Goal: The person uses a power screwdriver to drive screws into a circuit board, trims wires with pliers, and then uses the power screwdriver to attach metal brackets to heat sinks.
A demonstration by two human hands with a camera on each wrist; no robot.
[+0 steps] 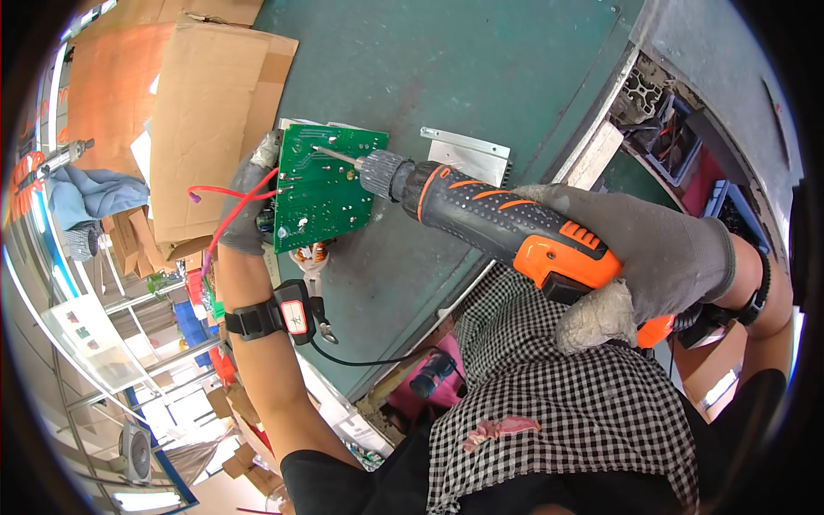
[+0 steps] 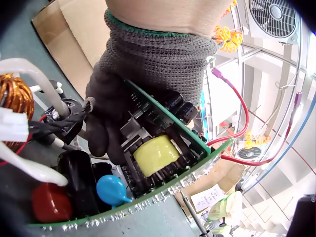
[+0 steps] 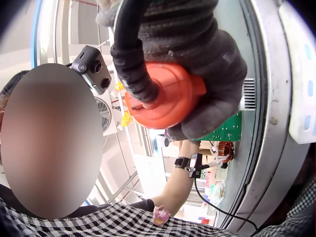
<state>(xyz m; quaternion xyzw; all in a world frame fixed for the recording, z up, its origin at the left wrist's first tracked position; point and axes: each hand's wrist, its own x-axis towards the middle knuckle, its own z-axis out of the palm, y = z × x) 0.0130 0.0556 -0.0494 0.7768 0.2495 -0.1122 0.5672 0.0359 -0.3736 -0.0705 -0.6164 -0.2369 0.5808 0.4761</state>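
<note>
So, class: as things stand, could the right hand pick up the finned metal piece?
Probably not: the right hand grips the power tool, which likely needs putting down first, though the finned metal piece lies nearby on the bench.

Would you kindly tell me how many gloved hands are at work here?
2: the left hand holds the circuit board at its edge, and the right hand grips the power tool.

brown cardboard (image 1: 210, 129) sits at the green table (image 1: 412, 69) — a fan unit (image 2: 273, 19) well beyond.
</note>
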